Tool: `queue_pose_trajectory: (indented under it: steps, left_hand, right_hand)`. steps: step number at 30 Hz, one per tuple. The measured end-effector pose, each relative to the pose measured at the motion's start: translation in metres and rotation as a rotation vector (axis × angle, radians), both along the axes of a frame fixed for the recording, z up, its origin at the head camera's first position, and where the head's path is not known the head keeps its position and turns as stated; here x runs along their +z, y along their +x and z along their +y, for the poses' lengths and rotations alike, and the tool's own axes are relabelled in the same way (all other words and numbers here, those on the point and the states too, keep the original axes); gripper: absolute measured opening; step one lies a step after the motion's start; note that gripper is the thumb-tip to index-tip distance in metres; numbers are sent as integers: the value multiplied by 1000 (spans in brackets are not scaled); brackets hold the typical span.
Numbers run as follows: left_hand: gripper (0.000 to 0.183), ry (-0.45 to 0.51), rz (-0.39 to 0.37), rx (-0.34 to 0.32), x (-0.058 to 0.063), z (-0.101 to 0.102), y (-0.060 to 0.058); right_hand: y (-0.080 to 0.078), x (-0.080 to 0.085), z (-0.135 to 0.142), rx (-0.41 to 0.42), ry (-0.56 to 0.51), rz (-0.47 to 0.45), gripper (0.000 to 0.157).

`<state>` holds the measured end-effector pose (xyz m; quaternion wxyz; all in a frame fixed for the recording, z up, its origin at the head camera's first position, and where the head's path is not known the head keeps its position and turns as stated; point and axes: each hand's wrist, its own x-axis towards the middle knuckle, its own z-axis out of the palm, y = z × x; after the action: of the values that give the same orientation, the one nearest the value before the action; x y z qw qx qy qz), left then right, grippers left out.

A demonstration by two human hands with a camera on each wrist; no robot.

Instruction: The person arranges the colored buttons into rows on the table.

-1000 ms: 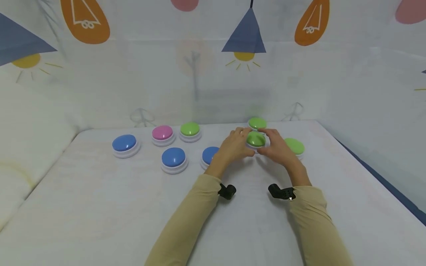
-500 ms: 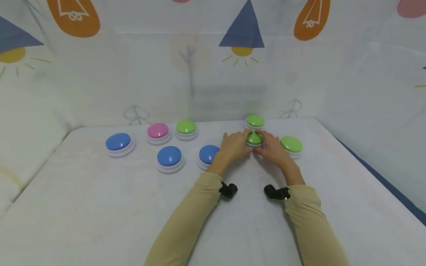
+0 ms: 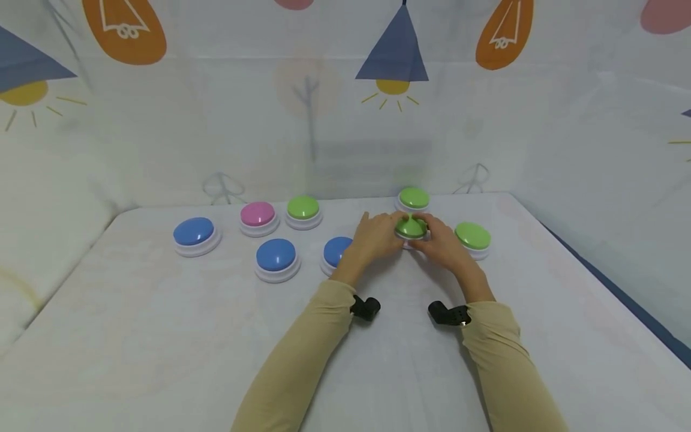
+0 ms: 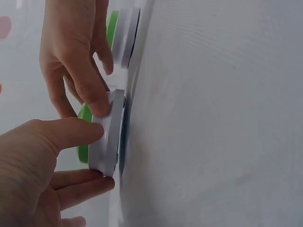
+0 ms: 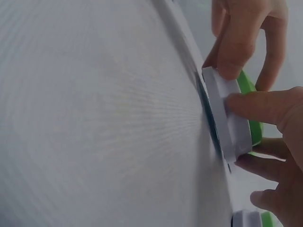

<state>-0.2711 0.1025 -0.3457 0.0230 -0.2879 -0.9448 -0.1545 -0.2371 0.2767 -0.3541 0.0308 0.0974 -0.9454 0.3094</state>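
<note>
A round push button [image 3: 411, 228] with a green dome and white base sits between my two hands. My left hand [image 3: 376, 239] grips its left side, and my right hand [image 3: 441, 241] grips the right side. In the left wrist view the left thumb [image 4: 83, 132] presses the side of the white base [image 4: 106, 137], while other fingertips lie at its lower edge. From the right wrist view, the right thumb [image 5: 255, 106] lies against the same base, close over the white table cover. Fingers partly hide the green dome in all views.
Other green buttons stand just behind [image 3: 414, 197] and to the right [image 3: 473, 236]. A blue button [image 3: 336, 251] is partly covered by the left hand. Further left are another green button [image 3: 303, 207], a pink one [image 3: 257, 214] and blue ones [image 3: 276, 255]. A printed cloth wall [image 3: 243, 120] rises behind.
Both hands have closed in around the green button, their fingertips drawing nearer each other over its far side. The view has shifted slightly; the other buttons keep their places.
</note>
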Motion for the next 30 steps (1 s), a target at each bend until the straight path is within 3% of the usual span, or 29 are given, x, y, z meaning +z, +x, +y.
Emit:
queue_pose_trajectory:
  steps: [11, 23, 30]
  left_hand:
    - [55, 47, -8, -8, 5, -13, -3]
    - [55, 116, -43, -41, 17, -24, 9]
    - [57, 67, -34, -46, 10, -28, 11]
  right_hand:
    - [2, 12, -5, 50, 7, 6, 62]
    - [13, 32, -1, 42, -15, -42, 61]
    - [11, 28, -5, 80, 40, -50, 61]
